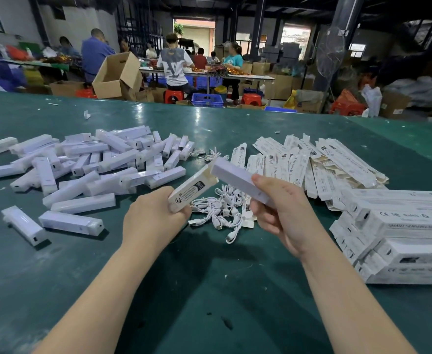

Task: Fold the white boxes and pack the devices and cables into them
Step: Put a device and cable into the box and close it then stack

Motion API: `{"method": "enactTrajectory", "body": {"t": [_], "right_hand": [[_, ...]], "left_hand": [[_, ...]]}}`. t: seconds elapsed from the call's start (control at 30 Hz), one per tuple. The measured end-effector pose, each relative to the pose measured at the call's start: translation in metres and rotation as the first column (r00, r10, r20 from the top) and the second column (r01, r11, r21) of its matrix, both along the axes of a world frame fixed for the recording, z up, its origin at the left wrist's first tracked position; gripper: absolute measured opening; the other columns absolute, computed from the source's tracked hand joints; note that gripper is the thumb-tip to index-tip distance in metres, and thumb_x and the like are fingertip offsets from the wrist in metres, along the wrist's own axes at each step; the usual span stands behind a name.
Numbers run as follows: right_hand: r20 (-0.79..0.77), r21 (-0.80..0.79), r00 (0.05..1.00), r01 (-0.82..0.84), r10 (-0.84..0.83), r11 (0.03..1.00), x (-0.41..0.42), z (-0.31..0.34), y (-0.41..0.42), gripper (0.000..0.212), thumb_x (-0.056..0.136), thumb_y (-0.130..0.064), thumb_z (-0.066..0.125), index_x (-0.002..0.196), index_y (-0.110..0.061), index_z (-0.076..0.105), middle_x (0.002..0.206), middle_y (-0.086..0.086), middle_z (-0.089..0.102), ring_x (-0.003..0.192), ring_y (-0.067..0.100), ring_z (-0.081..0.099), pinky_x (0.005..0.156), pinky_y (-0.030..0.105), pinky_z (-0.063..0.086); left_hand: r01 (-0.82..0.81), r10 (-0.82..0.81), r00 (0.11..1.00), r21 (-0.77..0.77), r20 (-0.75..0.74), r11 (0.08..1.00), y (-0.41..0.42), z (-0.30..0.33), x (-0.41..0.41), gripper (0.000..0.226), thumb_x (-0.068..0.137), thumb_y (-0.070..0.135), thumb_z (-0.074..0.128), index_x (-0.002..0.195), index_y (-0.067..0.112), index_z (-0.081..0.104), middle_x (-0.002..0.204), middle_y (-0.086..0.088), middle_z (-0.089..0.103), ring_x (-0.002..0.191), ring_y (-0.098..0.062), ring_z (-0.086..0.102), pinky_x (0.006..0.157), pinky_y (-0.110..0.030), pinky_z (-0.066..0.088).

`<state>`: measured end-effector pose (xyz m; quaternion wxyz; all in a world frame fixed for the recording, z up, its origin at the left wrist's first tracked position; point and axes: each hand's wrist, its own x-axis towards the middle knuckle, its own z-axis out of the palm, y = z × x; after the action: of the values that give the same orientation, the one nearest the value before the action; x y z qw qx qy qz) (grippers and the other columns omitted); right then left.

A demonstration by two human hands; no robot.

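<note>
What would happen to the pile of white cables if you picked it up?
The white cables would probably flop and dangle, since they lie in loose curls. They look tangled together, so lifting one may drag others along. They seem thin, so likely light, and unlikely to roll on the green table.

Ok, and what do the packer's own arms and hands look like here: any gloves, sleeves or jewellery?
Both are bare. The left hand and right hand wear no gloves, and no rings show on the visible fingers. No watch or band shows on either wrist. The forearms are uncovered right down to the bottom edge of the picture, with no sleeve in view.
</note>
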<state>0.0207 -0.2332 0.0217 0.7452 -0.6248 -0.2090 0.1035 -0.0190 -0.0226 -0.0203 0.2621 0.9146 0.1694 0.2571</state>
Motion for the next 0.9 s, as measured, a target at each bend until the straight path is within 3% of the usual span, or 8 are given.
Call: {"method": "enactTrajectory", "body": {"t": [0.07,0.23,0.4,0.5,0.6,0.67,0.77,0.9], "right_hand": [[-0.019,-0.057,0.999,0.048,-0.05,0.997,0.002,-0.001,0.0,0.025,0.09,-0.029,0.063,0.069,-0.022,0.074,0.051,-0.001,0.047,0.039,0.008,0.027,0.034,0.016,0.023],[-0.065,-0.055,0.993,0.098,-0.102,0.994,0.008,-0.004,-0.003,0.014,0.09,-0.024,0.066,0.077,-0.02,0.07,0.049,-0.01,0.029,0.043,0.008,0.021,0.036,0.015,0.02],[-0.066,-0.145,0.991,0.106,-0.117,0.984,0.012,-0.004,-0.009,0.019,0.091,-0.021,0.064,0.072,-0.019,0.062,0.049,-0.011,0.026,0.04,0.006,0.02,0.035,0.016,0.02],[-0.048,-0.208,0.993,0.094,-0.107,0.973,0.014,-0.003,-0.013,0.028,0.09,-0.021,0.064,0.064,-0.02,0.053,0.052,-0.006,0.025,0.042,0.009,0.019,0.037,0.018,0.02],[-0.031,-0.263,0.999,0.033,-0.043,0.964,0.012,-0.006,-0.008,0.024,0.089,-0.023,0.066,0.07,-0.019,0.052,0.051,-0.005,0.029,0.042,0.01,0.02,0.038,0.017,0.021],[0.004,-0.263,0.999,0.046,-0.047,0.964,0.006,-0.009,0.003,0.024,0.085,-0.036,0.071,0.087,-0.02,0.054,0.054,-0.007,0.039,0.041,0.01,0.027,0.039,0.019,0.031],[0.041,-0.083,0.997,0.063,-0.06,0.995,0.003,-0.014,0.014,0.046,0.081,-0.052,0.071,0.113,-0.03,0.046,0.071,-0.001,0.059,0.044,0.011,0.037,0.046,0.022,0.044],[0.175,-0.065,0.966,0.205,-0.191,0.977,0.007,-0.017,0.013,0.017,0.091,-0.04,0.059,0.105,-0.039,0.051,0.075,-0.006,0.064,0.045,0.009,0.047,0.057,0.024,0.047]], "left_hand": [[-0.007,0.007,1.0,0.017,-0.003,1.0,-0.001,0.0,0.0,0.025,0.082,0.038,0.062,0.068,0.02,0.05,0.067,0.003,0.059,0.073,-0.029,0.057,0.059,-0.033,0.045],[-0.014,0.015,1.0,0.101,-0.015,0.995,-0.002,0.001,0.001,0.017,0.081,0.037,0.061,0.076,0.021,0.057,0.069,0.004,0.061,0.073,-0.028,0.057,0.06,-0.035,0.049],[-0.015,0.013,1.0,0.27,0.008,0.963,-0.002,0.0,0.002,0.022,0.077,0.036,0.065,0.07,0.021,0.051,0.065,0.002,0.058,0.066,-0.028,0.045,0.056,-0.032,0.03],[0.029,-0.07,0.994,0.418,0.082,0.908,0.001,0.0,0.001,0.033,0.07,0.026,0.074,0.062,0.023,0.043,0.06,-0.001,0.059,0.055,-0.023,0.029,0.06,-0.031,0.022],[0.172,-0.199,0.98,0.481,0.004,0.86,-0.001,0.001,0.002,0.034,0.071,0.024,0.074,0.065,0.023,0.04,0.062,0.001,0.06,0.056,-0.024,0.034,0.064,-0.032,0.028],[0.211,-0.219,0.975,0.389,-0.026,0.897,-0.007,-0.002,0.003,0.028,0.076,0.031,0.069,0.068,0.02,0.044,0.066,0.001,0.059,0.063,-0.027,0.047,0.062,-0.032,0.028],[0.186,-0.186,0.98,0.02,0.066,0.982,-0.01,-0.004,0.002,0.024,0.078,0.032,0.068,0.066,0.019,0.051,0.056,0.004,0.053,0.059,-0.021,0.049,0.055,-0.033,0.04],[0.201,-0.103,0.965,-0.433,0.24,0.879,-0.013,0.004,0.003,0.031,0.082,0.029,0.073,0.064,0.011,0.056,0.049,0.011,0.047,0.045,-0.005,0.037,0.05,-0.022,0.037]]}}
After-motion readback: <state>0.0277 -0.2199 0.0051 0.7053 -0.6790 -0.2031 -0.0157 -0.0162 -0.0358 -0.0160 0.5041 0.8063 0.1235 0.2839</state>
